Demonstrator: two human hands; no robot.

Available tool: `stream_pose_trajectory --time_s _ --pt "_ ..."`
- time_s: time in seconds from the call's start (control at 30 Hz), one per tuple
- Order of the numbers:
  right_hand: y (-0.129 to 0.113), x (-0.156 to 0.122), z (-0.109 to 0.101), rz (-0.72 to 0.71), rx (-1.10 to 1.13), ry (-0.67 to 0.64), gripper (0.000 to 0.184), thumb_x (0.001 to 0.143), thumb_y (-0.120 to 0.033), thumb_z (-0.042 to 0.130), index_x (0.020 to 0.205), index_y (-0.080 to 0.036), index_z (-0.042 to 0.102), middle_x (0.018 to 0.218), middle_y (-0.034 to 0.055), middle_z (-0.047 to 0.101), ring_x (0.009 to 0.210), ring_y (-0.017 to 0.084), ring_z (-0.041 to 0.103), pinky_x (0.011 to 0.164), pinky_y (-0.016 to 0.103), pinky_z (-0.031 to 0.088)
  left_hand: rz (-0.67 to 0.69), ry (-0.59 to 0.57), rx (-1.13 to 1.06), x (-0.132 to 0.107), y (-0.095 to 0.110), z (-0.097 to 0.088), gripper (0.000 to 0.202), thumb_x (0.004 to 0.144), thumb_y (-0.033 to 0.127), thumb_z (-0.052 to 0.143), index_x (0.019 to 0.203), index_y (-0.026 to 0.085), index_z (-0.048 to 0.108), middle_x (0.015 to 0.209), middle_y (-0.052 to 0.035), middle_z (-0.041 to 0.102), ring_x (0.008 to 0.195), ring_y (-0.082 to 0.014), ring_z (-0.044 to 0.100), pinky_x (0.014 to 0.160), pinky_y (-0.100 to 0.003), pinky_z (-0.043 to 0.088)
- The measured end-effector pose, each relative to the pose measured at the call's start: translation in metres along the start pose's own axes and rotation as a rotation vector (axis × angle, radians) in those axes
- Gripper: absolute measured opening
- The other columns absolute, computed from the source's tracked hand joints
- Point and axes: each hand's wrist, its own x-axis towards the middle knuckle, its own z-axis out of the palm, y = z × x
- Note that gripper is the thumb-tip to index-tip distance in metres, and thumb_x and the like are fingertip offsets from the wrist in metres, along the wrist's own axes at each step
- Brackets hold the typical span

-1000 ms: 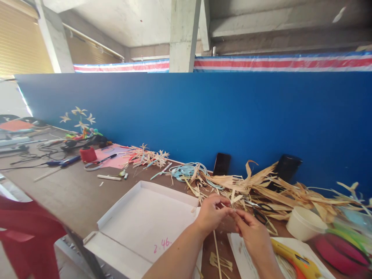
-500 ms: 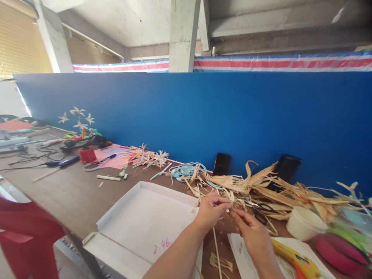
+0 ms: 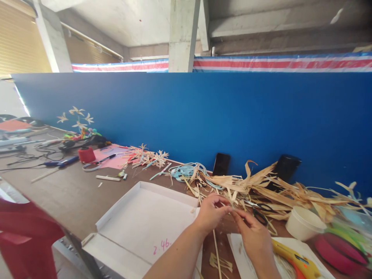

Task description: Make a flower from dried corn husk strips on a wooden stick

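Note:
My left hand (image 3: 211, 212) and my right hand (image 3: 253, 234) meet over the brown table (image 3: 69, 193), fingertips pinched together on a small piece of dried straw (image 3: 232, 198). A thin stick (image 3: 216, 248) runs down from under the left hand. A heap of dried husk strips (image 3: 270, 190) lies just behind the hands. The open white cardboard box (image 3: 145, 223) sits to the left of my left forearm.
Black scissors (image 3: 260, 215), a white cup (image 3: 303, 223), a yellow glue gun (image 3: 296, 260) and a red object (image 3: 340, 252) lie to the right. Two dark phones (image 3: 221, 164) lean on the blue partition (image 3: 203, 116). Finished straw flowers (image 3: 148, 157), a red spool (image 3: 86, 154) and cables lie further left. A red chair (image 3: 23, 236) stands near left.
Both hands stay in place, fingertips shifting slightly as they work the straw piece; the camera view barely moves.

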Motion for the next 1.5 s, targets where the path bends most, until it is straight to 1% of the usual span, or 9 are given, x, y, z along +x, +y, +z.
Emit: stream_pose_trajectory --time_s 0.1,0.3,0.43,0.6,0.97,1.13,1.2,1.37,1.5 --pt "-0.001 0.0 0.0 -0.007 0.012 0.026 0.041 0.061 -0.055 0.06 0.082 -0.022 0.072 0.068 0.003 0.069 0.062 0.021 0.061 0.06 0.028 0.047 0.017 -0.005 -0.004 -0.001 0.001 0.001 0.019 0.06 0.028 0.072 0.074 0.016 0.068 0.077 -0.0019 0.058 0.064 -0.0103 0.05 0.061 -0.022 0.041" --pt "0.005 0.0 0.004 -0.082 0.041 0.019 0.035 0.064 -0.05 0.06 0.081 -0.022 0.072 0.08 0.0054 0.071 0.074 0.024 0.064 0.068 0.031 0.049 0.048 0.036 -0.035 -0.001 0.005 -0.003 0.01 0.062 0.024 0.071 0.064 0.015 0.067 0.069 -0.0011 0.056 0.068 -0.0117 0.052 0.064 -0.022 0.04" --pt "0.009 0.0 0.005 -0.136 0.045 -0.001 0.031 0.068 -0.046 0.058 0.083 -0.022 0.071 0.085 0.0053 0.071 0.079 0.025 0.063 0.072 0.032 0.049 0.078 0.041 -0.019 0.0 0.007 -0.003 0.012 0.062 0.025 0.072 0.062 0.015 0.066 0.066 -0.0009 0.055 0.067 -0.0118 0.05 0.063 -0.023 0.039" --pt "0.01 -0.002 0.006 -0.197 0.067 -0.013 0.029 0.07 -0.042 0.057 0.088 -0.023 0.07 0.092 0.0051 0.07 0.087 0.024 0.062 0.08 0.033 0.046 0.068 0.054 -0.049 0.0 0.01 -0.004 0.015 0.059 0.027 0.074 0.061 0.015 0.065 0.07 -0.0014 0.053 0.071 -0.0122 0.05 0.067 -0.023 0.039" --pt "0.011 -0.003 0.008 -0.255 0.035 0.053 0.028 0.072 -0.04 0.056 0.088 -0.022 0.07 0.092 0.0057 0.069 0.086 0.023 0.062 0.08 0.034 0.046 0.067 0.106 -0.052 0.0 0.007 -0.001 0.018 0.059 0.027 0.074 0.062 0.015 0.063 0.077 -0.0015 0.05 0.075 -0.0124 0.049 0.068 -0.023 0.039" --pt "0.007 -0.006 0.007 -0.251 0.046 0.052 0.028 0.073 -0.04 0.056 0.089 -0.022 0.07 0.093 0.0061 0.069 0.086 0.024 0.062 0.08 0.034 0.046 0.026 0.141 -0.009 0.0 0.008 -0.002 0.025 0.055 0.029 0.076 0.067 0.014 0.06 0.074 0.0011 0.049 0.065 -0.0089 0.045 0.062 -0.021 0.038" --pt "0.007 -0.006 0.007 -0.238 0.042 0.058 0.028 0.073 -0.04 0.056 0.089 -0.022 0.07 0.093 0.006 0.069 0.087 0.024 0.062 0.08 0.034 0.046 0.011 0.129 -0.023 0.001 0.007 -0.002 0.026 0.055 0.03 0.076 0.068 0.014 0.061 0.073 0.0011 0.05 0.064 -0.0088 0.045 0.061 -0.021 0.038" --pt "0.009 -0.005 0.009 -0.214 0.048 0.038 0.028 0.072 -0.042 0.057 0.088 -0.022 0.07 0.093 0.0053 0.069 0.088 0.024 0.061 0.081 0.034 0.045 0.006 0.018 -0.104 0.001 0.005 -0.002 0.02 0.059 0.031 0.073 0.073 0.016 0.069 0.075 -0.0008 0.055 0.07 -0.0113 0.05 0.066 -0.023 0.04" --pt "0.009 -0.004 0.009 -0.206 0.054 0.033 0.028 0.071 -0.042 0.058 0.084 -0.022 0.071 0.089 0.0054 0.07 0.084 0.023 0.062 0.079 0.033 0.045 -0.013 -0.068 -0.122 0.001 0.01 -0.006 0.018 0.063 0.034 0.07 0.066 0.016 0.07 0.07 -0.0016 0.056 0.073 -0.0132 0.051 0.07 -0.024 0.041"
